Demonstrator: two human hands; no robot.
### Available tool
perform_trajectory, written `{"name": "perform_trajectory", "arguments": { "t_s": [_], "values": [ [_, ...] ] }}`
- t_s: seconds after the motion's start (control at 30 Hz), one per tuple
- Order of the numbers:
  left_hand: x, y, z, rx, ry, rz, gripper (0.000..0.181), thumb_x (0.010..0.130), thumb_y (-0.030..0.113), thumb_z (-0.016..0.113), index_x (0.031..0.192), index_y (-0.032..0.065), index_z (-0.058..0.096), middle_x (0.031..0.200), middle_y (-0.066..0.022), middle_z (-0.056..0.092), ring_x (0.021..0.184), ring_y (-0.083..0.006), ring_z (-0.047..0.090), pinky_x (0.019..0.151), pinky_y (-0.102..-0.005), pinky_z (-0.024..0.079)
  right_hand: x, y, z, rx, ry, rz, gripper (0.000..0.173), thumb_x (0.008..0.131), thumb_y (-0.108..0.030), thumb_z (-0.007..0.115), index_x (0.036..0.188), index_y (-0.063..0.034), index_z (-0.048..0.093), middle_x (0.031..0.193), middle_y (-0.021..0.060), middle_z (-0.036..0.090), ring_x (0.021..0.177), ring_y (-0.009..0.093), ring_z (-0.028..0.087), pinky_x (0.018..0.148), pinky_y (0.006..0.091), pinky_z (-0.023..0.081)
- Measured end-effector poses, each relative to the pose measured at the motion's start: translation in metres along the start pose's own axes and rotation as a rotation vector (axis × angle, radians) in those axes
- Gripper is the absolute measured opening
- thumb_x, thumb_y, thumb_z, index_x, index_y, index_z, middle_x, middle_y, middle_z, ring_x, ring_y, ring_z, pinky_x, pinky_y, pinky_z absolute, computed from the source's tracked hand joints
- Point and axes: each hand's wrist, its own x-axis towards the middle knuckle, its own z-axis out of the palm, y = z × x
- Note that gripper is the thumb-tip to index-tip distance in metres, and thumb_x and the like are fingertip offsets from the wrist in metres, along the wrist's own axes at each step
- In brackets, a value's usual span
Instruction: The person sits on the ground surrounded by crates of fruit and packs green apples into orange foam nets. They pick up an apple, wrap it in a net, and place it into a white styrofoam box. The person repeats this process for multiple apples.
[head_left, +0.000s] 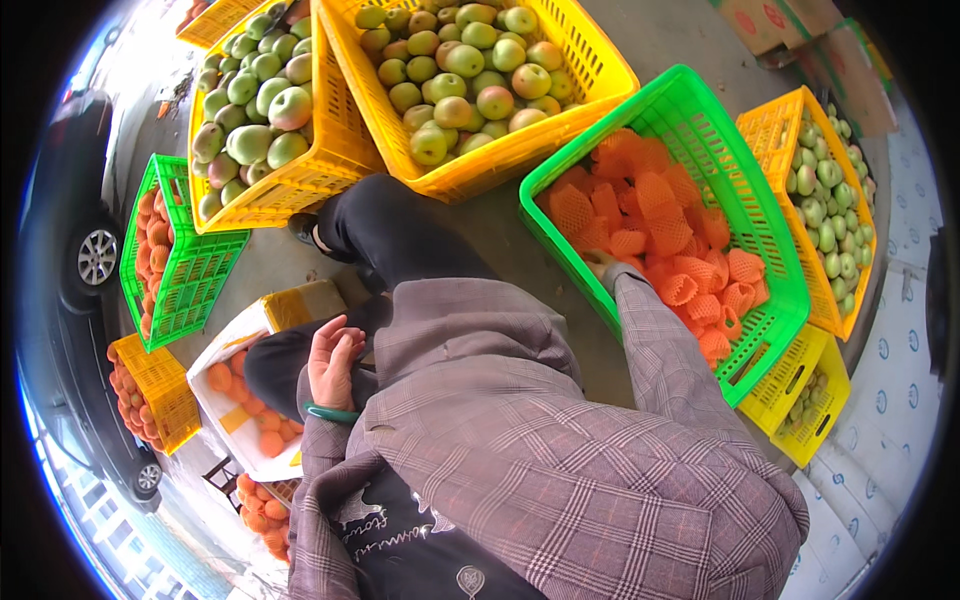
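Note:
My left hand (335, 364), with a green bangle at its wrist, is raised over my thigh. Its palm is turned up, the fingers are loosely bent, and it holds nothing. Beside it stands a white foam box (217, 431) of fruit in orange foam net sleeves (271, 442). My right hand (598, 262) reaches into a green plastic crate (536, 187), just inside the near wall. Loose orange foam net sleeves (660, 214) fill much of that crate. The fingers of my right hand are mostly hidden among them, so any hold is unclear.
Two yellow crates (442, 180) (341, 161) of green-red apples (465, 60) stand ahead. More apples sit in a yellow crate (776, 161) at right. At left are a green crate (199, 277) and a yellow crate (169, 390) of sleeved fruit, with a dark car (67, 300) beyond.

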Motion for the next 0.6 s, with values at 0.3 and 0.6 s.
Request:
{"name": "perform_trajectory", "arguments": {
  "t_s": [0.3, 0.6],
  "values": [
    [0.009, -0.025, -0.03, -0.069, 0.006, 0.102, 0.031, 0.087, 0.006, 0.057, 0.118, 0.0051, 0.052, 0.097, -0.0055, 0.062, 0.09, -0.0135, 0.059, 0.084, -0.0263, 0.047, 0.06, -0.011, -0.01, -0.264, 0.086, -0.208, 0.046, 0.091, -0.03, 0.05, 0.127, -0.0015, 0.049, 0.126, 0.0182, 0.054, 0.117, 0.027, 0.051, 0.1, 0.0334, 0.038],
    [0.029, -0.071, -0.064, -0.351, 0.024, 0.006, 0.03, 0.088, 0.003, 0.056, 0.118, 0.006, 0.052, 0.098, -0.0083, 0.061, 0.091, -0.0207, 0.061, 0.086, -0.0382, 0.052, -0.014, -0.035, -0.026, -0.291, 0.146, -0.131, 0.057, 0.088, -0.042, 0.053, 0.125, 0.001, 0.051, 0.118, 0.0209, 0.058, 0.11, 0.027, 0.056, 0.093, 0.033, 0.042]
  ]
}}
